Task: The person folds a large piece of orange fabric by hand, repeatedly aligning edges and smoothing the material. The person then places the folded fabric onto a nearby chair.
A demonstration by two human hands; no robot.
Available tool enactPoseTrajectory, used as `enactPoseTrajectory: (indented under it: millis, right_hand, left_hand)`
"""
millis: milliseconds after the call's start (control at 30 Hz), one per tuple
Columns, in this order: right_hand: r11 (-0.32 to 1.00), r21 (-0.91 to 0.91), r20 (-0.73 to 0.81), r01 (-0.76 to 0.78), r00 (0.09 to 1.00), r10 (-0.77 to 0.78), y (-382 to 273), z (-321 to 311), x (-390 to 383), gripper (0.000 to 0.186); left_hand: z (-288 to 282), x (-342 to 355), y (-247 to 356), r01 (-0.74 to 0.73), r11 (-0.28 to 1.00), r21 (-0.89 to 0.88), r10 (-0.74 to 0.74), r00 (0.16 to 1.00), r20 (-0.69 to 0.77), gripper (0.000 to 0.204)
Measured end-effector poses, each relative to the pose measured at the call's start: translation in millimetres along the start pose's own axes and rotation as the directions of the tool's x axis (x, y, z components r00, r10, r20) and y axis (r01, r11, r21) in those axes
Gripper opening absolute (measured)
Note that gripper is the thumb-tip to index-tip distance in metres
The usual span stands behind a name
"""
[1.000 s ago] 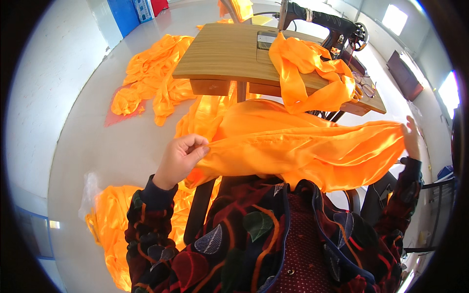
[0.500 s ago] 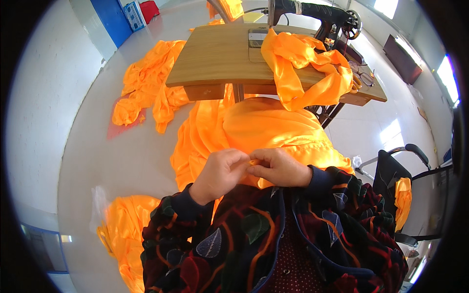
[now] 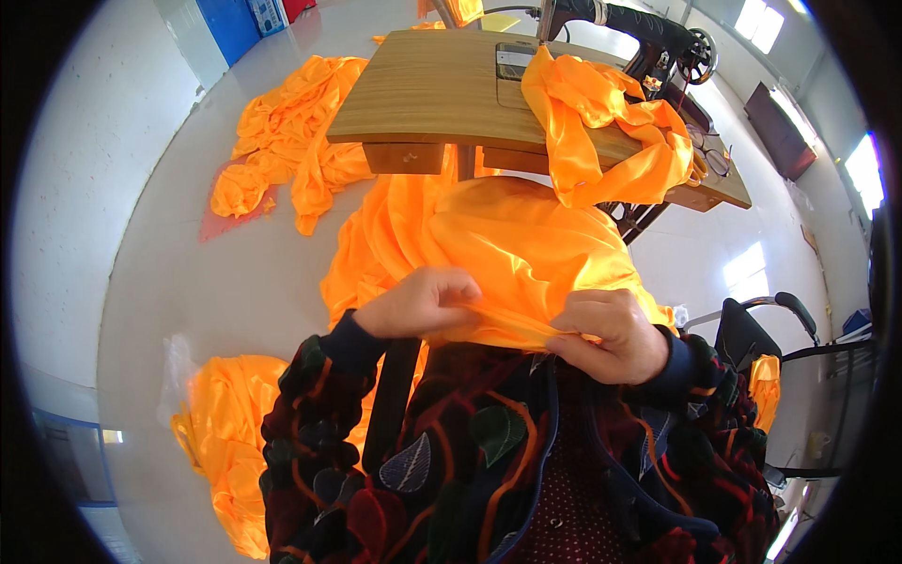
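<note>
A large shiny orange cloth (image 3: 526, 235) lies over my lap and hangs down toward the floor. My right hand (image 3: 613, 334) pinches its near edge between thumb and bent fingers. On the other side, my left hand (image 3: 423, 303) has the same edge at its fingertips, which are smeared by motion and partly covered by the cloth. Between the two hands the edge runs as a narrow stretched fold, close to my body.
In front stands a wooden sewing table (image 3: 423, 94) with a black sewing machine (image 3: 648, 38). A strip of orange cloth (image 3: 611, 155) and eyeglasses (image 3: 717, 160) rest on it. Orange heaps (image 3: 291, 122) lie on the floor at left. A black chair (image 3: 747, 334) stands at right.
My hands were together at the cloth edge and have moved apart, the right one rightward and the left slightly left. The edge is now drawn out between them. The view has shifted slightly.
</note>
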State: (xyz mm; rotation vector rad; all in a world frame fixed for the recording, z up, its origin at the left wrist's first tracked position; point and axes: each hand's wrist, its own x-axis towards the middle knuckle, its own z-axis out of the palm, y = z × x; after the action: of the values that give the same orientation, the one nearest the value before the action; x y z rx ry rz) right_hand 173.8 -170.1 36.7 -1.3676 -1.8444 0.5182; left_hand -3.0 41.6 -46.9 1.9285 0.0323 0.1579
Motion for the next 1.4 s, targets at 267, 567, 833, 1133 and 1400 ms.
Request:
enactPoseTrajectory:
  millis: [267,567,833,1133,1400]
  right_hand:
    - [0.984,-0.158,-0.152,0.08,0.983,-0.104,-12,-32,-16,0.005]
    - [0.972,-0.222,-0.329,0.078,0.932,-0.15,-18,-48,-14,0.009]
    - [0.966,-0.253,-0.33,0.048,0.934,-0.133,-21,-57,-23,0.012]
    - [0.974,-0.201,-0.381,0.103,0.908,-0.174,-29,-67,-10,0.015]
    - [0.98,0.124,-0.786,0.154,0.618,0.002,-30,-102,-14,0.017]
  left_hand:
    - [17,2,-10,0.053,0.993,0.101,-0.022,0.958,-0.288,0.018]
    - [7,42,-74,0.041,0.881,0.471,0.305,0.711,-0.633,0.037]
    - [-17,8,-186,0.537,0.797,0.275,-0.12,0.588,-0.8,0.036]
    - [-219,-42,-54,0.215,0.853,0.475,0.42,0.259,-0.87,0.018]
    - [-277,-125,50,0.411,0.705,0.578,0.443,0.382,-0.811,0.02]
